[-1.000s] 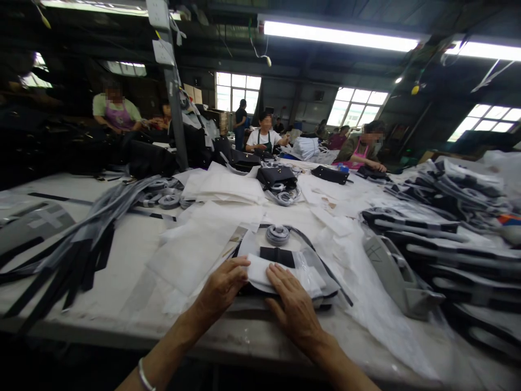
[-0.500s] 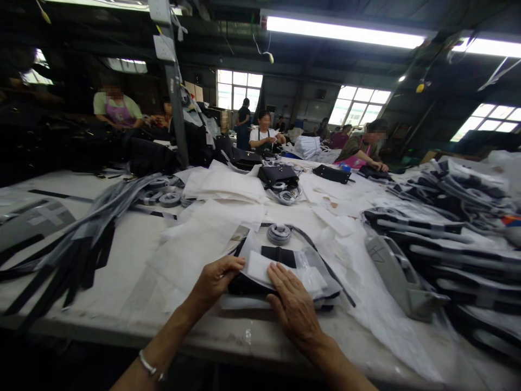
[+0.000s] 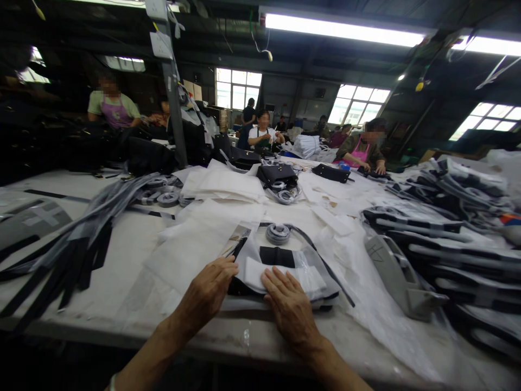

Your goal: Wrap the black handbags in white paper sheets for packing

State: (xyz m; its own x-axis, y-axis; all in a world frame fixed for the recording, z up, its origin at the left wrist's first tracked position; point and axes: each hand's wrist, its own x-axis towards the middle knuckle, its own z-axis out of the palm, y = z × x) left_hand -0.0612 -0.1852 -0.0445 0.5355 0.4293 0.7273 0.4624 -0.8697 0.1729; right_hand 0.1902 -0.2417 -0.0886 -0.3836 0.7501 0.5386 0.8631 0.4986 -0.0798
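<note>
A black bag piece [image 3: 278, 256] lies in front of me, partly covered by translucent wrapping and a folded white sheet [image 3: 254, 273]. My right hand [image 3: 291, 304] rests flat on the white sheet, fingers stretched out. At the bag's left edge, my left hand [image 3: 211, 288] has its fingers closed together; what they grip there is too small to make out. Just behind the bag sits a coiled grey strap [image 3: 278, 234], and another strap [image 3: 337, 276] curves down its right side.
Long wrapped straps [image 3: 91, 233] spread over the table's left. On the right are a grey tape dispenser [image 3: 401, 277] and stacked black pieces [image 3: 451, 252]. White sheets [image 3: 222, 183] and a black bag [image 3: 278, 176] lie farther back. Several people work beyond.
My left hand has shifted slightly left and up along the bag's left edge. My right hand has moved slightly left on the white sheet. The view has shifted a little.
</note>
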